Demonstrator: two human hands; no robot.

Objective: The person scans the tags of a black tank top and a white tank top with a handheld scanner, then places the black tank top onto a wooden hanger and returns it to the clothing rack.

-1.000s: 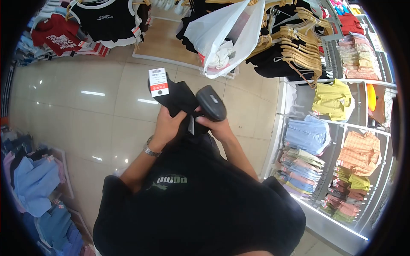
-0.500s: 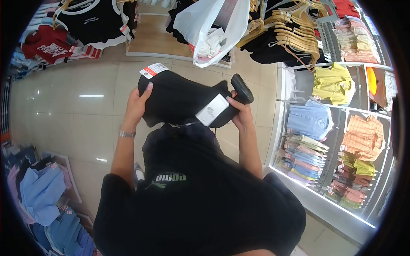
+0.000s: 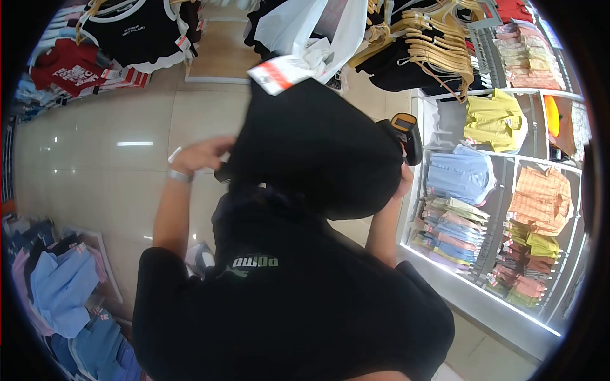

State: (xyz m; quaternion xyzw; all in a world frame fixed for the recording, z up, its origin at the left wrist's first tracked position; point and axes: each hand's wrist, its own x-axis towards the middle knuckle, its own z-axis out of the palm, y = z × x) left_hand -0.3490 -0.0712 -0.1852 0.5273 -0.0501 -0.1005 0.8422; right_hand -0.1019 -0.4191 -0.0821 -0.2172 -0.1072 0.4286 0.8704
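Note:
A folded black garment (image 3: 311,149) hangs over the floor in front of my body, with a white and red tag (image 3: 279,73) at its upper left corner. My right hand (image 3: 404,182) grips the garment's right edge, its fingers partly hidden by the cloth. A dark handheld scanner (image 3: 410,136) with an orange-rimmed window sits just above that hand, at the garment's right corner. At the garment's left edge is my left hand (image 3: 206,154), blurred, its fingertips close to the cloth; whether they pinch it cannot be made out.
A white plastic bag (image 3: 286,28) with white items in it hangs at the top centre. Wooden hangers (image 3: 441,51) with dark clothes are at the upper right. Lit shelves (image 3: 502,162) of shirts stand on the right. Folded blue clothes (image 3: 63,286) lie at the lower left.
The garment has tilted and its tagged corner has moved up and right. My right hand and the scanner have moved right. My left hand has left its grip on the upper left edge.

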